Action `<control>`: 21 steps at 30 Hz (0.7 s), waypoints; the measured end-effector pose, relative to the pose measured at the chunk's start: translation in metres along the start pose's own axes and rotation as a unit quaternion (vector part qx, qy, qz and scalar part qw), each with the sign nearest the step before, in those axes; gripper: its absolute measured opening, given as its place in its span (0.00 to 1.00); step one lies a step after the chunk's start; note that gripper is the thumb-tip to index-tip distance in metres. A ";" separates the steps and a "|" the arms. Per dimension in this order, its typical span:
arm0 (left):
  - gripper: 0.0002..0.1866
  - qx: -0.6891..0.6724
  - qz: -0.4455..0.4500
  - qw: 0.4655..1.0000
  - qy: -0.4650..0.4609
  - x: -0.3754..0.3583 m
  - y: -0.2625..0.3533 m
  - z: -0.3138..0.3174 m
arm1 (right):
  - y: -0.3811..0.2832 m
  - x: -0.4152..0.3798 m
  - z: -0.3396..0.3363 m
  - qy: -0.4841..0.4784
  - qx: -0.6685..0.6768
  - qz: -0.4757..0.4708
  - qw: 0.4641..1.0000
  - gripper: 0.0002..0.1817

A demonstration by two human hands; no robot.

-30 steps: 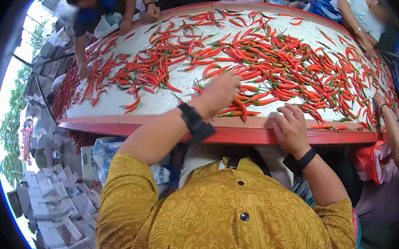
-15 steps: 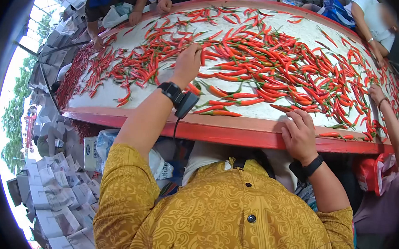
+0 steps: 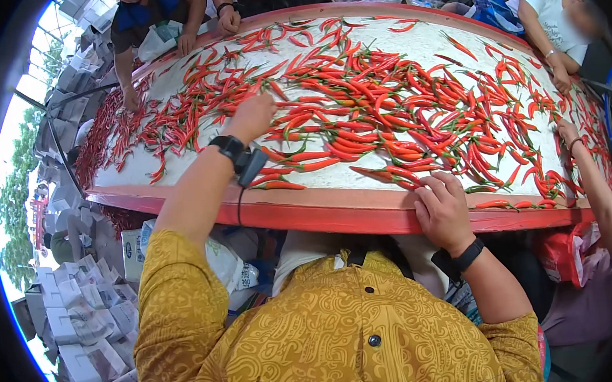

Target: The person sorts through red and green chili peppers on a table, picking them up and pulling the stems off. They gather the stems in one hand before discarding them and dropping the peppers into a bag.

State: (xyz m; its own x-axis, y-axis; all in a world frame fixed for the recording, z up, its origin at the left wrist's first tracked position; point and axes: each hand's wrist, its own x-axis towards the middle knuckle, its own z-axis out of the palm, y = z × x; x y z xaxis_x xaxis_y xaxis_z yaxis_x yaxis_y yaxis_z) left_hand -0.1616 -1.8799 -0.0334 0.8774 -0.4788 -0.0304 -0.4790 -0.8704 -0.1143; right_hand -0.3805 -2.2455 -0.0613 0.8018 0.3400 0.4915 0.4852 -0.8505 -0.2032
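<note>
Spreading across the frame's middle, red chillies [image 3: 359,142] lie loosely heaped on a white tabletop [image 3: 126,175]. Left of centre, the left hand [image 3: 254,117] reaches over them — whether it grips any, I cannot tell. A black device [image 3: 252,168] at that wrist blocks part of the view. The right hand [image 3: 444,210] rests loosely spread on the red rim [image 3: 322,219]. A co-worker's 2 hands [image 3: 186,44] are at upper left — a blue bag [image 3: 497,12] at upper right.

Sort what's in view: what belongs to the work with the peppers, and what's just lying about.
Part of the work:
- red peppers
- red-edged table
- left hand
- right hand

Apparently just lying about:
- blue bag
- red bag
- white box
</note>
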 end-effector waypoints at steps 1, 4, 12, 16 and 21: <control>0.10 0.002 0.001 1.000 -0.001 0.003 0.005 -0.004 | 0.005 -0.002 -0.002 -0.009 0.002 -0.006 1.000 0.12; 0.09 -0.162 0.000 0.962 0.221 0.026 0.027 -0.004 | 0.018 -0.009 -0.007 -0.019 0.002 -0.010 1.000 0.12; 0.09 -0.098 0.043 0.963 0.249 0.113 0.171 0.029 | 0.056 -0.031 -0.025 -0.013 0.016 0.028 0.999 0.11; 0.09 -0.098 0.021 0.977 0.186 0.102 0.139 0.035 | 0.073 -0.038 -0.034 -0.005 0.022 0.014 1.000 0.11; 0.08 -0.071 -0.047 0.980 0.180 0.049 0.095 0.024 | 0.093 -0.050 -0.047 -0.007 0.025 0.004 1.000 0.11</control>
State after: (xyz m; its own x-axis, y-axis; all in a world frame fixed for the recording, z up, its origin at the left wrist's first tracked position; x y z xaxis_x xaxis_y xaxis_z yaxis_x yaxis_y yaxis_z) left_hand -0.1630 -1.9832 -0.0693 0.8630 -0.3829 0.3295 -0.4181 -0.9075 0.0405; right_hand -0.3914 -2.3605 -0.0649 0.8102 0.3391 0.4780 0.4955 -0.8320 -0.2497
